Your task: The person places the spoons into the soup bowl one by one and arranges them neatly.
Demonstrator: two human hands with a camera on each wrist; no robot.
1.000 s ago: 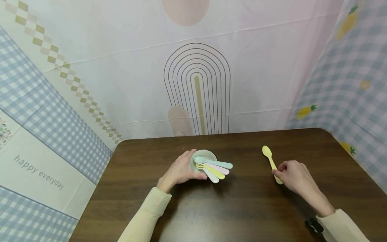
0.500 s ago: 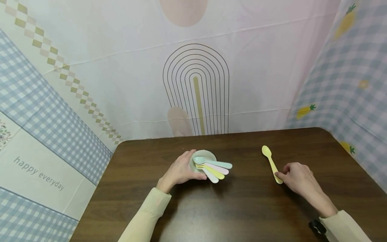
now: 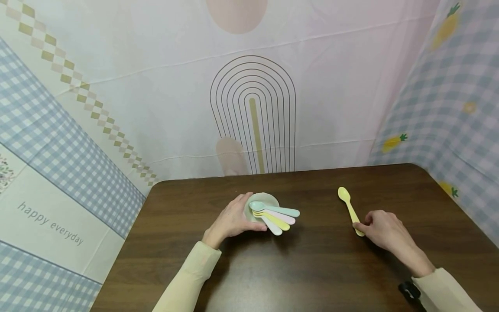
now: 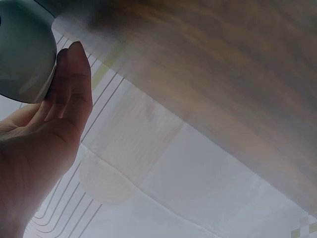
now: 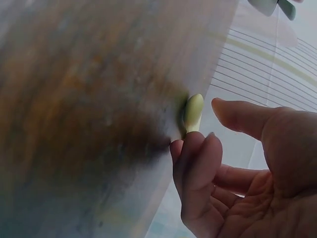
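Note:
My left hand (image 3: 234, 218) holds a small pale bowl (image 3: 270, 198), thumb on the near side and fingers round the far side. In the left wrist view the fingers lie along the bowl's curved wall (image 4: 25, 59). Several children's utensils lean in it: a mint spoon (image 3: 278, 211), a yellow fork (image 3: 277, 222), and pink and white handles (image 3: 272, 227). At right a yellow spoon (image 3: 350, 209) lies on the table, bowl end away from me. My right hand (image 3: 383, 229) is at its handle; the right wrist view shows the thumb apart from the handle (image 5: 193, 110) and the fingers beside it.
The brown wooden table (image 3: 315, 268) has rounded far corners. A printed cloth (image 3: 327, 99) hangs behind it, with blue checked cloth on both sides. A black device (image 3: 409, 290) sits at my right wrist.
My right hand has shifted slightly right and down along the yellow spoon's handle; the spoon lies almost where it was. My left hand and the bowl have stayed in place.

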